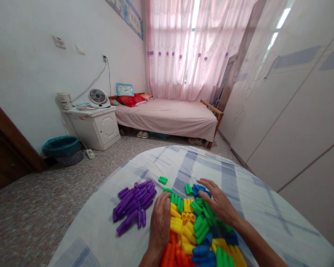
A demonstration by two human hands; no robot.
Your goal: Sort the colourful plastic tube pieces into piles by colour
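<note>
Plastic building pieces shaped like joined tubes lie on a round cloth-covered table. My left hand (160, 218) rests on edge along the left side of the mixed pile, fingers stretched out and holding nothing I can see. A heap of purple pieces (133, 204) lies to its left. My right hand (219, 200) reaches over the pile's far right side, fingers apart beside small blue pieces (202, 190). Beneath it are green pieces (202, 222). Between my hands are yellow pieces (185, 228), with orange pieces (174, 254) nearer me. One green piece (163, 180) lies apart at the back.
The blue-and-white checked tablecloth (167, 155) covers the table to its curved edge. Beyond stand a bed (167, 115), a white cabinet (100, 128) with a fan (98, 97), and a bin (62, 148). A white wardrobe (289, 104) runs along the right.
</note>
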